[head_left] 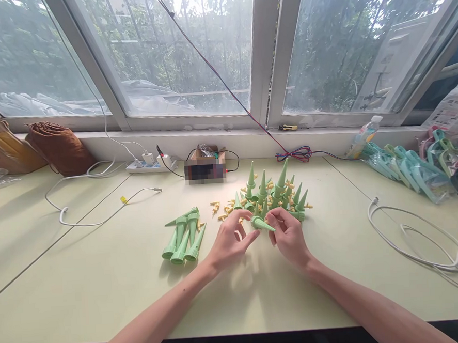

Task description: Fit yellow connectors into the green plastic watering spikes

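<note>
A green plant watering spike (pixel 264 224) lies sideways between my hands, its pointed end toward the right. My left hand (pixel 233 236) curls around its wide collar end, thumb below and fingers above. Close by its tip, my right hand (pixel 289 234) is closed in a pinch; what sits between these fingertips is mostly hidden. Just behind my hands a cluster of green spikes (pixel 282 181) stands upright, with small yellow valve pieces among them. More yellow valves (pixel 214 207) are scattered left of the cluster. Several green spikes (pixel 181 235) lie together in a group at my left.
A power strip (pixel 135 168) and a small box (pixel 211 153) stand along the window sill. White cables (pixel 88 224) run over the table's left, and a coiled one (pixel 405 256) lies at right. Bagged teal clips (pixel 411 168), a bottle (pixel 366 134) and a brown pouch (pixel 62 148) sit farther back.
</note>
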Demonstrator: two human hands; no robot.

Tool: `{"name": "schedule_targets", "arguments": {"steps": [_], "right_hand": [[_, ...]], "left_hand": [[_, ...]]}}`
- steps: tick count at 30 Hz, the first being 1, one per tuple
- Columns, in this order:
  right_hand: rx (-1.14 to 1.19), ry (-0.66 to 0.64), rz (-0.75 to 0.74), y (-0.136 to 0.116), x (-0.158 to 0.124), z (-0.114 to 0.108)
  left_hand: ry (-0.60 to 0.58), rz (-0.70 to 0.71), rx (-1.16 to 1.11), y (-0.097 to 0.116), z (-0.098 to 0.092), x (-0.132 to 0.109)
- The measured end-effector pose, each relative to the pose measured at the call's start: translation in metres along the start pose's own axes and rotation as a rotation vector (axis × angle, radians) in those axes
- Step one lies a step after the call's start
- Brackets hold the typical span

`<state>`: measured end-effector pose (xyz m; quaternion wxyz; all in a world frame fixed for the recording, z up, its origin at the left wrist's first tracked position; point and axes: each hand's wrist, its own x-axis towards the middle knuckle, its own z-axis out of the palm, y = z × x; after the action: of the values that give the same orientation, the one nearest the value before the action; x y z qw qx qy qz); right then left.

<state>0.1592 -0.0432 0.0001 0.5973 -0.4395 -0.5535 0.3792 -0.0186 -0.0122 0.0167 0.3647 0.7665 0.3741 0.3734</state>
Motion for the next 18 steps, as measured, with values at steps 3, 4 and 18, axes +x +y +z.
{"name": "schedule_targets", "arguments": {"steps": [3,4,18], "right_hand": [[-0.008,0.033,-0.032,0.0005,0.0009,-0.0013],[-0.013,0.04,-0.041,0.0006,0.0011,-0.0016],[-0.141,-0.042,-0.133,0.0025,0.0006,-0.001]], "left_hand": [[-0.095,-0.177,-0.174,0.0036,-0.0039,0.0033],[-0.143,-0.231,-0.245,0.0042,-0.0047,0.004],[-0.297,-0.361,-0.519,0.0011,-0.0026,0.0028]]}}
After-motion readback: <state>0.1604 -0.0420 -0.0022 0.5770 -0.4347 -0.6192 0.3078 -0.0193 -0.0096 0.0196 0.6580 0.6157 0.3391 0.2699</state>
